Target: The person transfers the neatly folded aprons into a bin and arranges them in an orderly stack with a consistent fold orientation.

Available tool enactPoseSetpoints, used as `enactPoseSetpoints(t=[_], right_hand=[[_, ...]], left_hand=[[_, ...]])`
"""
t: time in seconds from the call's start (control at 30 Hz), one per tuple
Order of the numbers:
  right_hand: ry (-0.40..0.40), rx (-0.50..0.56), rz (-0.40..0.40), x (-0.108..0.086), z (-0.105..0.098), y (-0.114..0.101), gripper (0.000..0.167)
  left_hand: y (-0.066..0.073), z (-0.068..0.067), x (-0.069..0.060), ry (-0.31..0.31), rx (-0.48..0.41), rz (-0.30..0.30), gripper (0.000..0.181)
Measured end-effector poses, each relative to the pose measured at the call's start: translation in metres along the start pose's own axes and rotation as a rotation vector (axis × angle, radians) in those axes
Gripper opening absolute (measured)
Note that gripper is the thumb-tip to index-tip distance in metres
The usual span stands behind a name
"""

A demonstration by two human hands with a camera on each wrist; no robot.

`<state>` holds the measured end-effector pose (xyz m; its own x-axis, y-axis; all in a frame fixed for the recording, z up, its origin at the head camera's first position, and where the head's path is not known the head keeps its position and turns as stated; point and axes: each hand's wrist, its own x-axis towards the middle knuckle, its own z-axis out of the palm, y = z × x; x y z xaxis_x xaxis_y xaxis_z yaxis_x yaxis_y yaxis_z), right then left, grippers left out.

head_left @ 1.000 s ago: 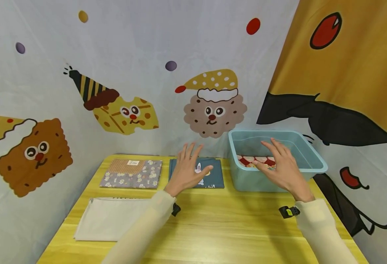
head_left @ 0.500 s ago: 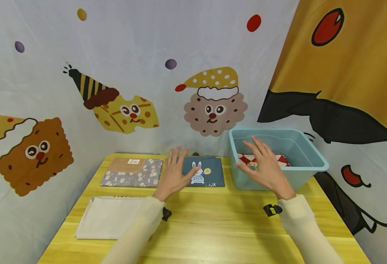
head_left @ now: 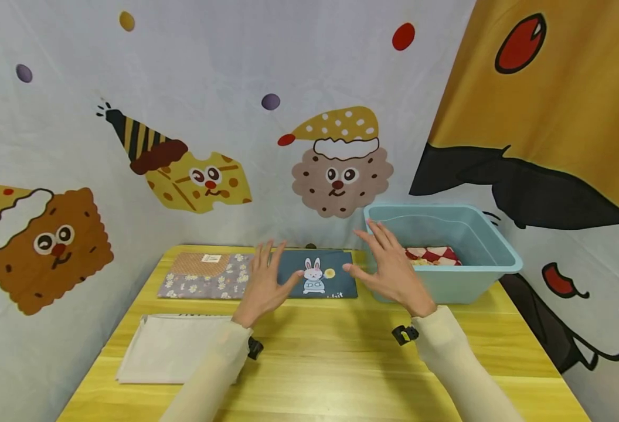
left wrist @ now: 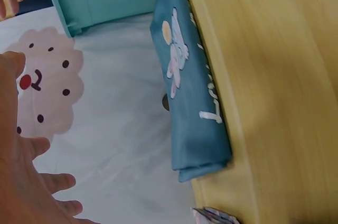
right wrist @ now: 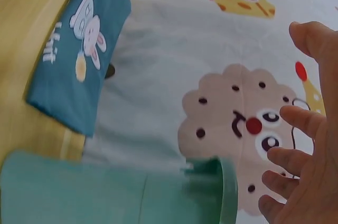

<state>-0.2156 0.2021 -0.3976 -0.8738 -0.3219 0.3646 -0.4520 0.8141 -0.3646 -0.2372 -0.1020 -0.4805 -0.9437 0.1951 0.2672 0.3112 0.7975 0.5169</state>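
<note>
A folded dark teal cloth (head_left: 336, 281) with a printed rabbit lies at the back of the table, between my two hands. My left hand (head_left: 264, 287) hovers by its left end with fingers spread, holding nothing. On the other side, my right hand (head_left: 394, 272) hangs in front of the bin's left wall, fingers spread and holding nothing. In the left wrist view the teal cloth (left wrist: 185, 92) shows its lettered front edge, apart from the fingers. The right wrist view shows the same cloth (right wrist: 79, 55) beside the bin's wall (right wrist: 105, 192).
A light blue plastic bin (head_left: 478, 284) stands at the back right with a red-and-white checked cloth (head_left: 436, 255) inside. Left of the teal cloth lies a folded grey daisy-print cloth (head_left: 199, 287). A folded off-white cloth (head_left: 172, 351) lies nearer. A printed curtain (head_left: 209, 70) hangs behind the table.
Both hands have moved left. The right hand has come from over the bin to its left side; the left hand has uncovered the rabbit print. The cloths and bin stay put.
</note>
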Motion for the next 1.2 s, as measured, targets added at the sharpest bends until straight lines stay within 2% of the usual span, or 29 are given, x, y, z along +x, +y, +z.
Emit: enactPoseSetpoints(t=[0.17,0.33,0.57,0.87,1.03,1.2], right_hand=[[-0.048,0.011,-0.01,0.007,0.016,-0.012,0.082],[-0.103,0.061,-0.01,0.009,0.034,-0.016,0.082],[-0.189,0.133,0.041,0.012,0.061,-0.008,0.077],[-0.261,0.184,0.124,0.012,0.095,0.012,0.073],[-0.312,0.169,0.128,0.011,0.114,0.017,0.072],[-0.319,0.129,0.129,0.011,0.132,0.021,0.064]], left_hand=[[-0.006,-0.001,-0.002,-0.027,0.014,-0.024,0.088],[-0.01,0.004,-0.003,-0.058,0.029,-0.036,0.09],[-0.017,0.011,-0.002,-0.125,0.045,-0.028,0.088],[-0.027,0.026,0.002,-0.228,0.079,-0.002,0.081],[-0.029,0.03,0.004,-0.256,0.08,0.002,0.075],[-0.028,0.034,0.006,-0.291,0.129,0.01,0.069]])
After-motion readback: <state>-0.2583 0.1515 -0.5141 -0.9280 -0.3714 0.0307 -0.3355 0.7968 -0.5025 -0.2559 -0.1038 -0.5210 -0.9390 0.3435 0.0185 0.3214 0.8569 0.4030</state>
